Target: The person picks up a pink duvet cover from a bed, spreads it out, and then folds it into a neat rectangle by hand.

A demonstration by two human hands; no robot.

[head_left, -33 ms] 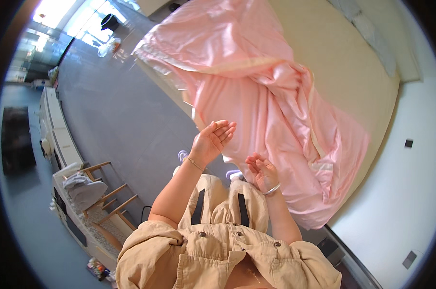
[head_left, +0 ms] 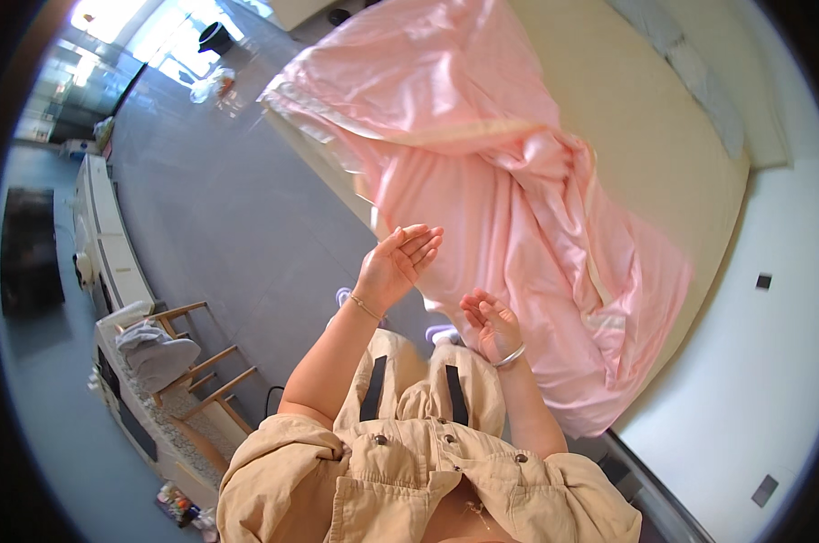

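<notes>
Leftmost, a wooden chair (head_left: pixel 187 348) with grey cloth heaped on it stands on the grey floor (head_left: pixel 228 226), partly cut by the low white cabinet (head_left: pixel 110 244) beside it. Further right, the left hand (head_left: pixel 396 265) is raised, fingers spread apart and holding nothing, close to the edge of the pink sheet (head_left: pixel 509 199). The right hand (head_left: pixel 489 326), with a bangle at the wrist, is likewise loosely spread and empty, just beside the sheet's crumpled lower folds. That sheet lies bunched across the cream bed (head_left: pixel 663 154); the bed's near edge is hidden beneath it.
</notes>
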